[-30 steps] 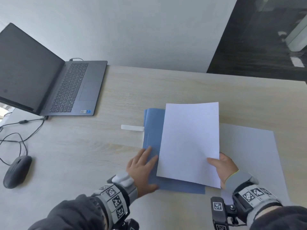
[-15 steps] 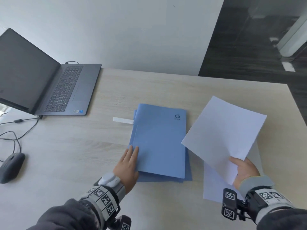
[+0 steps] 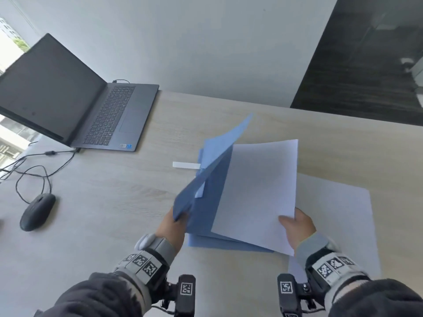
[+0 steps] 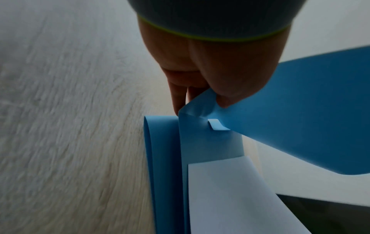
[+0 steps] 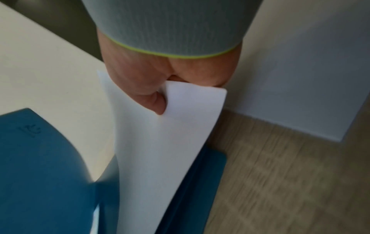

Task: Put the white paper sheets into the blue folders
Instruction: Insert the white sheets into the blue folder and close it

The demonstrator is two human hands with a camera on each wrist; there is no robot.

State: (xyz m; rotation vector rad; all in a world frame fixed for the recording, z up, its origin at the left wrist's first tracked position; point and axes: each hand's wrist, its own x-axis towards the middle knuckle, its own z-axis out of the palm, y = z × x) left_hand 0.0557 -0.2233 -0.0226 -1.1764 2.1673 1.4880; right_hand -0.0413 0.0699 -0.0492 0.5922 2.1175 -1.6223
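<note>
At the centre of the head view the left hand (image 3: 172, 227) pinches the near left corner of the top blue folder's cover (image 3: 207, 179) between thumb and fingers, holding it lifted and swung up toward the upper middle of the frame; the left wrist view shows the thumb (image 4: 224, 98) pressed on the cover's edge with the fingers behind it. The right hand (image 3: 297, 227), just right of centre, grips the near right corner of a white paper sheet (image 3: 258, 191), thumb on top and fingers curled beneath, and the sheet lies slanted over the open folder's inner face, its left edge close to the fold but its near corner overhanging the folder toward the bottom of the frame. At least one more blue folder (image 3: 229, 244) lies under the open one; the exact count cannot be told. More white paper (image 3: 338, 216) lies flat on the wooden desk (image 3: 103, 202) to the right of centre, partly under the right wrist. I judge the task to be early: this sheet is only partway seated, the cover has yet to be shut over it, and the remaining paper and the lower folder or folders still wait. Whether any folder below already holds paper is hidden.
</note>
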